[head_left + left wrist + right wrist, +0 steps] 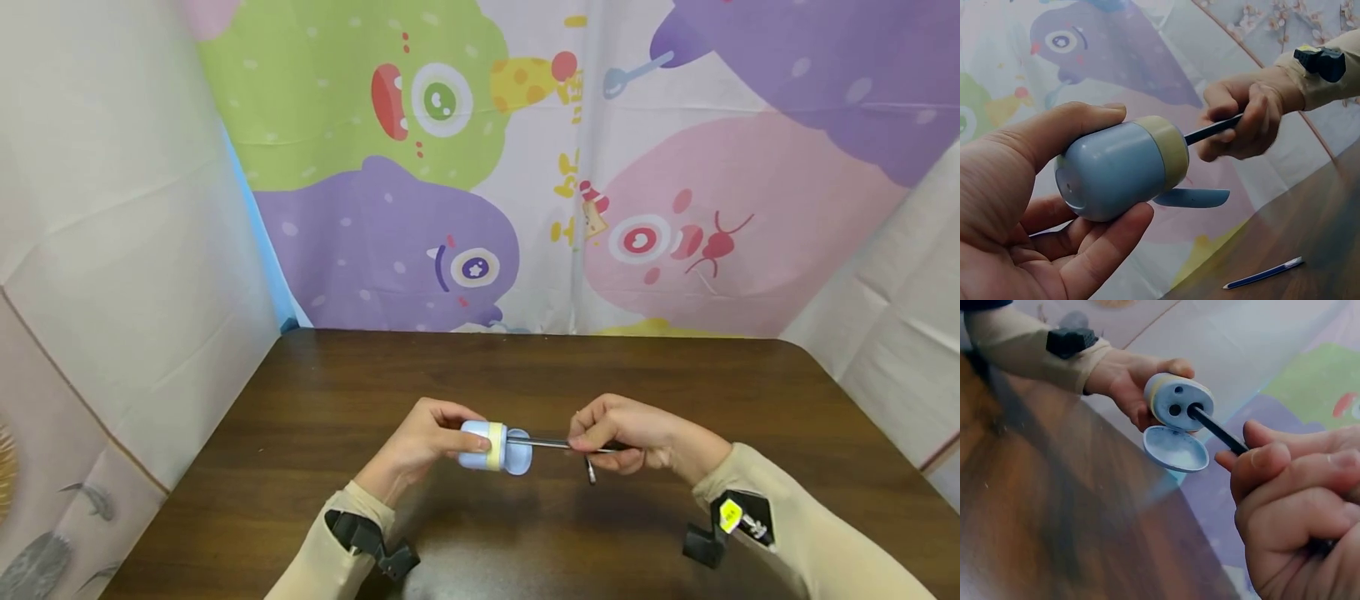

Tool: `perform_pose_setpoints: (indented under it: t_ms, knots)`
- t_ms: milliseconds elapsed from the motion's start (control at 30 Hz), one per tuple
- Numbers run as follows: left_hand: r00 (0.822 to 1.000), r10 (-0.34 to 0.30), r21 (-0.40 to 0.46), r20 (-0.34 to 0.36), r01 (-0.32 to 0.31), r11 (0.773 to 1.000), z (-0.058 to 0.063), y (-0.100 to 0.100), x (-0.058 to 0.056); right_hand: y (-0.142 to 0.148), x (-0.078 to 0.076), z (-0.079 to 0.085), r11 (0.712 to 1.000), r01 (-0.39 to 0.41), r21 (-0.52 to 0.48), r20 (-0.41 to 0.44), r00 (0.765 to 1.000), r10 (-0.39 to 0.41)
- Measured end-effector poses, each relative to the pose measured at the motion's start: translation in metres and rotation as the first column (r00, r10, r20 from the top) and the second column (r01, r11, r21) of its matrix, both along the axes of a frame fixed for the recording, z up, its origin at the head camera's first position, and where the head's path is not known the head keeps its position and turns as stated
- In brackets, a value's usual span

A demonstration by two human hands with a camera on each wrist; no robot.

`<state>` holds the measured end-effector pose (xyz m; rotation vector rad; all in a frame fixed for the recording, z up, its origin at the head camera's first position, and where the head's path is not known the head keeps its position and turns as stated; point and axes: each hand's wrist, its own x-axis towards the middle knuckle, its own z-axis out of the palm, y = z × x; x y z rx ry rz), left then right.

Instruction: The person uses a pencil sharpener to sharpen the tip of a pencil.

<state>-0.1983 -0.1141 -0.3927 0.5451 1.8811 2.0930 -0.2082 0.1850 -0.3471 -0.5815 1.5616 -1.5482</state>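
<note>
My left hand (420, 442) holds a light-blue pencil sharpener (1116, 169) with a yellow band, thumb on one side and fingers on the other. Its blue lid (1175, 450) hangs flipped open, and several round holes show in the end face in the right wrist view. A dark pencil (1219, 432) has its end in one of those holes, its tip hidden inside. On the other side, my right hand (626, 433) grips this pencil between thumb and curled fingers, a short way from the sharpener.
A second pencil (1263, 273), blue with a pale end, lies on the brown wooden table (375, 367) below my right hand. Behind the table hangs a cloth (547, 250) printed with cartoon monsters. White cloth walls (135, 183) stand at both sides.
</note>
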Motion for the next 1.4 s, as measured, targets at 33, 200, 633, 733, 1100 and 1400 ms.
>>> perform_pose_setpoints:
  t_ms: [33,200,633,733,1100,1400]
  knots:
    - [1.000,0.000,-0.008,-0.013,0.000,1.000,0.001,0.000,0.000,0.000,0.000,-0.002,1.000,-0.017,-0.014,0.028,0.999,0.017]
    - [0.998,-0.003,-0.022,-0.062,0.001,1.000,0.004,-0.003,0.002,0.000,0.005,-0.006,0.996,-0.068,-0.051,0.036,0.997,0.070]
    - [0.999,0.033,-0.026,-0.036,-0.034,0.999,0.004,-0.005,0.001,-0.009,0.020,0.005,0.948,0.300,0.105,-0.686,0.712,-0.149]
    - [0.999,0.033,-0.010,-0.029,-0.034,0.999,0.004,-0.004,0.000,-0.009,0.022,-0.001,0.947,0.323,-0.008,-0.883,0.442,-0.158]
    - [0.999,0.029,0.055,0.028,-0.031,0.998,0.002,-0.003,-0.001,-0.018,0.019,-0.010,0.967,0.151,-0.206,-0.958,-0.232,-0.168]
    - [0.999,0.003,0.062,0.046,-0.006,0.998,-0.001,0.000,-0.001,-0.016,0.022,0.011,0.956,0.284,0.079,-0.639,0.750,-0.170]
